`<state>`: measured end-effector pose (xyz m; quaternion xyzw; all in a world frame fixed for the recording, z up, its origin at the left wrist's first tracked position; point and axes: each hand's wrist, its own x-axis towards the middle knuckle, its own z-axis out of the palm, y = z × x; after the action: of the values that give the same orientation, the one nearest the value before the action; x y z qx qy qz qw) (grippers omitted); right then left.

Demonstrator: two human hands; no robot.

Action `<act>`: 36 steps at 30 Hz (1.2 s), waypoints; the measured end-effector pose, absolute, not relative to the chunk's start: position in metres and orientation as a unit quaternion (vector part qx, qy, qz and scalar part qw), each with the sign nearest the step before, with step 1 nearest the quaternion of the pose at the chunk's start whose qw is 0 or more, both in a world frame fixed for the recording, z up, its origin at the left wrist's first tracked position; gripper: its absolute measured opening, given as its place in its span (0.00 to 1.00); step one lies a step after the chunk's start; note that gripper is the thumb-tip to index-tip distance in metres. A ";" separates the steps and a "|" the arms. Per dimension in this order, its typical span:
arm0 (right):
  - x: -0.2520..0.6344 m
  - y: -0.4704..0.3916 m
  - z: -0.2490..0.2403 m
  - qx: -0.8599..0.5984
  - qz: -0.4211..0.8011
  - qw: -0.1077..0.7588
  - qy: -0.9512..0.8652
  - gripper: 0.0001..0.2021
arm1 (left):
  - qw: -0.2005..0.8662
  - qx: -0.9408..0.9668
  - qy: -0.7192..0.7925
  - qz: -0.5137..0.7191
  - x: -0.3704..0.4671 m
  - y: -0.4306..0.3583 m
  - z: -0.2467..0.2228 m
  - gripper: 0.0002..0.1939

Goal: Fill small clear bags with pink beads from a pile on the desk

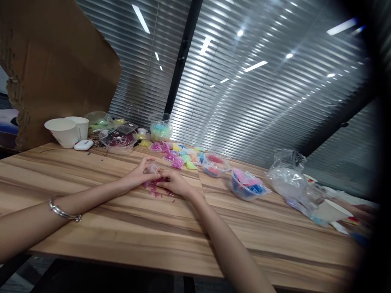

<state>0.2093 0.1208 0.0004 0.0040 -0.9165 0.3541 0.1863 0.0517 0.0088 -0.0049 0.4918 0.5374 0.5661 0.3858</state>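
Observation:
My left hand (137, 177) is closed around a small clear plastic bag (152, 167) above the wooden table (128, 232). Close beside it, touching or nearly touching, my right hand (174, 183) has its thumb and fingers pressed together over the magenta pieces; what is between them is too small to make out. A loose scatter of magenta pieces (155, 191) lies on the wood under and between both hands. Small bags of magenta pieces (177, 162) rest just behind the hands, with yellow, blue and green ones near them.
White paper cups (62, 132), a white case (83, 145) and a clear bowl (118, 140) stand back left. A tub (161, 132) stands behind. Bowls (214, 165) (247, 187) and plastic bags (287, 181) are to the right, near another person's hand (360, 211) and a cup (331, 211).

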 end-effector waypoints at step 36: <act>0.191 0.102 -0.014 -0.124 0.378 0.491 -0.775 0.10 | 0.170 0.638 0.588 0.467 0.053 0.008 -0.009 0.30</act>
<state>0.1908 0.1015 -0.0145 -0.1242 -0.7746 0.3782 0.4914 0.0528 0.0078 -0.0092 0.6382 0.5880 0.4671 0.1699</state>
